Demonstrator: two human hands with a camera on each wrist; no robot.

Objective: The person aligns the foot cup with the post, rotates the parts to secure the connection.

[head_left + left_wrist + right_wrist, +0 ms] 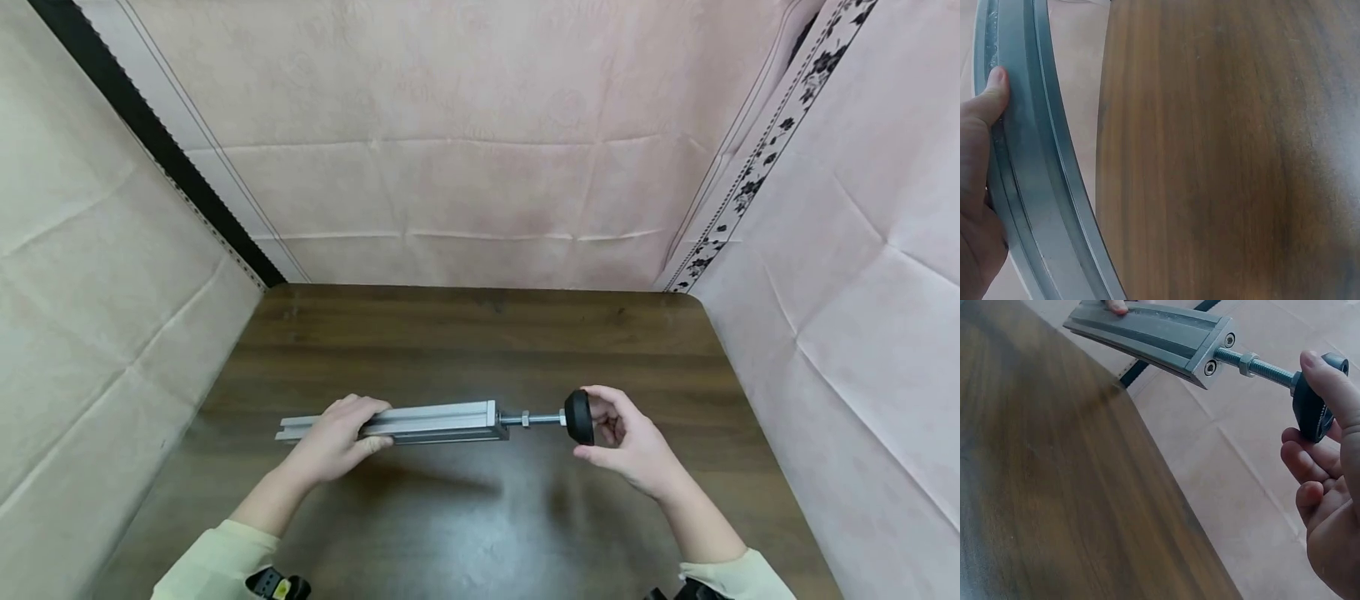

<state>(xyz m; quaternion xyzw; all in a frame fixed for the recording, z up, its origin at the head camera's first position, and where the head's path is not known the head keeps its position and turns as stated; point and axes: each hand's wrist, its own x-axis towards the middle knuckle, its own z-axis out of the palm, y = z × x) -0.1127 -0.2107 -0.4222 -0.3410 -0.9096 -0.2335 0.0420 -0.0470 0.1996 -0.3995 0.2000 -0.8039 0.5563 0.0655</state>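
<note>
My left hand (339, 437) grips a silver slotted aluminium profile (442, 419), held sideways above the table. In the left wrist view, the thumb lies along a groove of the profile (1029, 125). A threaded rod (546, 419) sticks out of the profile's right end and carries a hex nut (526, 419) partway along. At the rod's far end sits a round black levelling foot (577, 417). My right hand (633, 442) pinches that foot by its rim between thumb and fingers. Two socket screws (1210, 367) show in the profile's end face in the right wrist view.
Below the hands is a brown wood-grain table (480, 350) with rounded far corners. Pale creased cloth (480, 192) surrounds it at the back and both sides. A black strip (165, 150) runs along the left and a floral border (772, 150) along the right.
</note>
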